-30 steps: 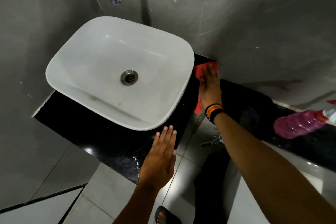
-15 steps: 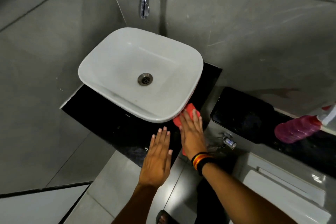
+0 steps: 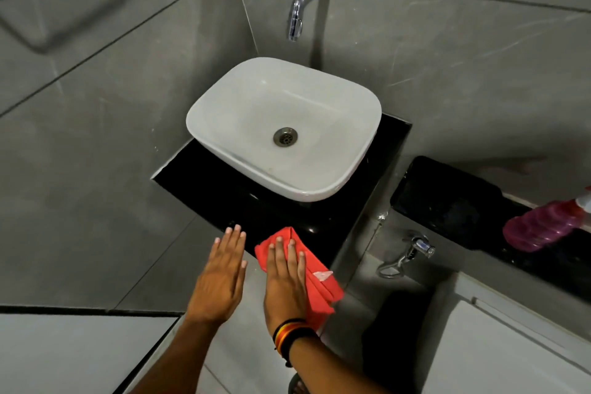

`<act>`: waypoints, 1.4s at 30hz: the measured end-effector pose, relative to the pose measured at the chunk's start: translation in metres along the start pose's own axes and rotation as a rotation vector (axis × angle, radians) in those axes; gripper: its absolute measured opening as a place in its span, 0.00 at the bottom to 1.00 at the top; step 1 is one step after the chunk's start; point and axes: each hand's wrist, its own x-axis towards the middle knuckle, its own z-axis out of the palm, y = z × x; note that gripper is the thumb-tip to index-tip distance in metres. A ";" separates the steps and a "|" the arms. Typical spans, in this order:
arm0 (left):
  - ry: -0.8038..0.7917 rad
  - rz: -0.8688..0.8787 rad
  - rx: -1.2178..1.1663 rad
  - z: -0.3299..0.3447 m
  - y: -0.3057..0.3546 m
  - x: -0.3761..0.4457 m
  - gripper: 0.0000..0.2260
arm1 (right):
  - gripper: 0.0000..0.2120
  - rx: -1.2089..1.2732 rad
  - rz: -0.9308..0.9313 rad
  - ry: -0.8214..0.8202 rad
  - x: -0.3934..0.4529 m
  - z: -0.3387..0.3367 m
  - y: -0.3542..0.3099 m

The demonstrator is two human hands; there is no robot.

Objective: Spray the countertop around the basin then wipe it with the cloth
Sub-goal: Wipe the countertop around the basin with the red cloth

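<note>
A white basin (image 3: 284, 128) sits on a glossy black countertop (image 3: 204, 176). My right hand (image 3: 286, 278) lies flat on a folded red cloth (image 3: 316, 285) at the countertop's front edge, just in front of the basin. Part of the cloth hangs past the edge at the lower right. My left hand (image 3: 220, 278) hovers beside it to the left, fingers spread, holding nothing. A pink spray bottle (image 3: 543, 227) lies on its side on a black ledge (image 3: 447, 201) at the far right, well away from both hands.
A chrome wall tap (image 3: 303, 3) juts out above the basin. Grey tiled walls close in at the left and back. A small chrome valve (image 3: 412, 249) sticks out below the ledge. A white toilet tank lid (image 3: 511, 352) fills the lower right.
My right hand has slid the red cloth from the basin's right side round to the countertop's front edge. The left hand stayed hovering at the front. The view pulled back.
</note>
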 end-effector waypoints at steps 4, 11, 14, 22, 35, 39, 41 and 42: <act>-0.040 -0.034 0.043 -0.012 -0.022 0.039 0.36 | 0.35 -0.009 -0.089 -0.001 0.005 -0.003 0.008; -0.098 0.008 0.082 -0.004 -0.034 0.106 0.32 | 0.33 -0.097 -0.258 -0.002 0.010 0.001 0.036; -0.065 -0.054 -0.001 0.013 -0.036 0.115 0.28 | 0.34 -0.123 -0.258 0.048 0.016 0.007 0.034; -0.070 -0.034 -0.048 0.018 -0.047 0.115 0.39 | 0.36 -0.114 -0.368 0.024 0.036 0.004 0.021; -0.070 -0.065 -0.035 0.022 -0.043 0.116 0.29 | 0.27 0.020 -0.852 -0.186 0.010 -0.024 0.118; -0.068 0.140 -0.033 0.029 -0.013 0.098 0.30 | 0.38 -0.002 -0.749 -0.046 -0.004 -0.033 0.138; -0.097 0.289 -0.024 0.040 0.009 0.084 0.28 | 0.43 0.070 -0.657 -0.050 0.001 -0.043 0.150; -0.100 0.327 -0.028 0.046 0.019 0.079 0.26 | 0.43 0.097 -0.612 -0.045 0.006 -0.049 0.159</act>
